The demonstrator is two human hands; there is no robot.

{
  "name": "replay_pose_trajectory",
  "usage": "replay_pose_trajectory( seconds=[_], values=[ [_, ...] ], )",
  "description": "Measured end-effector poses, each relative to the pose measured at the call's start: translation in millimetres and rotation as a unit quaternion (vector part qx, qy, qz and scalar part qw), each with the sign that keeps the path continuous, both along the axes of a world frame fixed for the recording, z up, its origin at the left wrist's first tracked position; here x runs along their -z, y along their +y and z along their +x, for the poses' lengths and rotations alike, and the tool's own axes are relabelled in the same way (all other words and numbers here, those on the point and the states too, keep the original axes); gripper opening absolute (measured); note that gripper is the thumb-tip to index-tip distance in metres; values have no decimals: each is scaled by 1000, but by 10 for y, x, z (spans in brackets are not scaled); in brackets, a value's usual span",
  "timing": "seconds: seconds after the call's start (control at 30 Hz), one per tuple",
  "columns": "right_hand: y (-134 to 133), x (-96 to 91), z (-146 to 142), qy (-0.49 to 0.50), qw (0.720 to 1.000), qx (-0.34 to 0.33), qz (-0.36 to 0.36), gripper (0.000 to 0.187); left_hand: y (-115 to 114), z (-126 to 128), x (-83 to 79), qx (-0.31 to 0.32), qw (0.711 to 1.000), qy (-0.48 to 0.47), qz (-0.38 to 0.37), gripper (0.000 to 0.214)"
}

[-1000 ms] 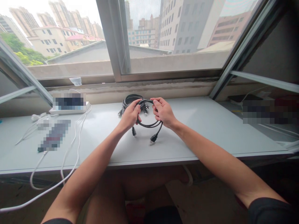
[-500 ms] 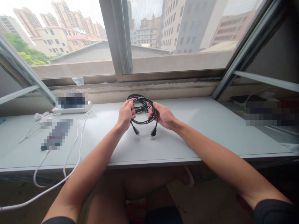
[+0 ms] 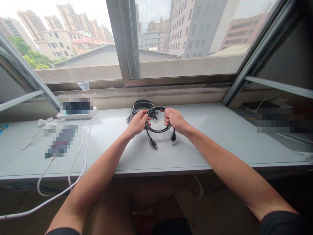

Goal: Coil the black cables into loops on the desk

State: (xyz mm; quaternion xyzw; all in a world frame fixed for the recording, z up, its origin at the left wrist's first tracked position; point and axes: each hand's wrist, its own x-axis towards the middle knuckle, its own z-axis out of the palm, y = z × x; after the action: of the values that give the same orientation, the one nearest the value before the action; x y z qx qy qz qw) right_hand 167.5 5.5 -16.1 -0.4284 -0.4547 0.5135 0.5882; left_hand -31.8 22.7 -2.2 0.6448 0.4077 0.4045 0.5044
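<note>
A black cable (image 3: 158,131), wound into a loop, is held between my two hands. My left hand (image 3: 140,124) is closed around the loop's left side. On the right side, my right hand (image 3: 176,120) grips the same loop with curled fingers. Two plug ends hang below it: one plug (image 3: 153,143) under my left hand, tilted, and the other plug (image 3: 173,137) under my right hand, pointing down. They look like HDMI connectors. Just behind the held loop, a second coil of black cable (image 3: 141,103) lies on the table, with its connectors partly showing.
The pale table (image 3: 102,156) runs along a window. On its left are a blurred-out flat object (image 3: 62,140), white cables (image 3: 84,147) and a white power strip (image 3: 77,116). A clear plastic cup (image 3: 83,85) sits on the sill. Metal frame bars (image 3: 278,85) stand at both sides.
Both hands have shifted right with the looped cable, away from the coil behind, which now shows more fully. The hanging plugs have moved right with it.
</note>
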Motion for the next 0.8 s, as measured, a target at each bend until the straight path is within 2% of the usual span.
replay_pose_trajectory(
  seconds=[0.07,0.17,0.33,0.47,0.53,0.63,0.73,0.8],
  values=[
    [53,-3,126,1,1000,6,-20,24,18,-21,5,14,1000,21,-2,33],
    [169,35,391,-5,997,58,-47,20,32,-55,-11,8,999,40,11,37],
    [407,225,848,-84,976,192,-65,20,39,-112,-74,-3,997,69,44,21],
    [540,334,1056,-133,951,273,-63,8,45,-132,-73,2,995,81,56,22],
    [578,352,1112,-167,939,295,-53,22,45,-141,-52,-1,993,90,77,24],
    [602,360,1163,-276,909,310,-35,44,52,-167,-31,-22,986,110,125,25],
    [591,357,1194,-357,887,292,-13,49,95,-214,-52,-67,973,142,168,26],
    [569,346,1208,-365,889,277,-2,48,153,-255,-86,-107,963,163,185,28]
  ],
)
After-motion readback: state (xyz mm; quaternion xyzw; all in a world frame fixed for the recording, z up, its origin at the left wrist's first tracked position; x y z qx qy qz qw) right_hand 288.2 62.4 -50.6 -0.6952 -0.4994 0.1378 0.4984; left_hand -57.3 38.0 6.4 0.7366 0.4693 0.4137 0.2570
